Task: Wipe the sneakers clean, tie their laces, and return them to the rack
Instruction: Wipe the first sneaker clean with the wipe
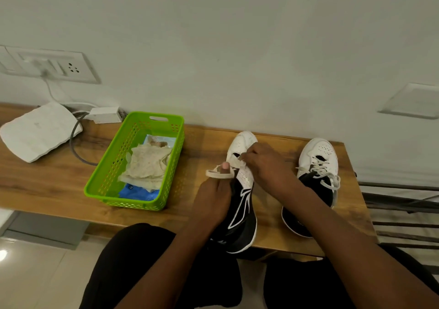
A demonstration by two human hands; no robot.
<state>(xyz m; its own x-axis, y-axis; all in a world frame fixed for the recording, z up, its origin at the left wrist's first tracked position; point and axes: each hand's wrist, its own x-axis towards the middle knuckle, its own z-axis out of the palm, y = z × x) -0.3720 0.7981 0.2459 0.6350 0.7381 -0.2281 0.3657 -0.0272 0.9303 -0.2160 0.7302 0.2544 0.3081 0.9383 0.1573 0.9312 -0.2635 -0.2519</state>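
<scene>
Two black-and-white sneakers stand on a wooden shelf (59, 178), toes toward the wall. The left sneaker (244, 204) is between my hands. My left hand (213, 199) grips its side, with a loop of white lace (217, 174) wrapped over the thumb. My right hand (266, 166) pinches the other lace end over the tongue. The right sneaker (316, 166) stands apart near the shelf's right end, its laces (326, 174) hanging loose and untied.
A green perforated basket (111, 166) with a crumpled used wipe (147, 166) and a blue pack sits left of the sneakers. Further left lie a white router-like device (40, 135), a small adapter (105, 115) and cables. A dark metal rack (403, 211) stands right of the shelf.
</scene>
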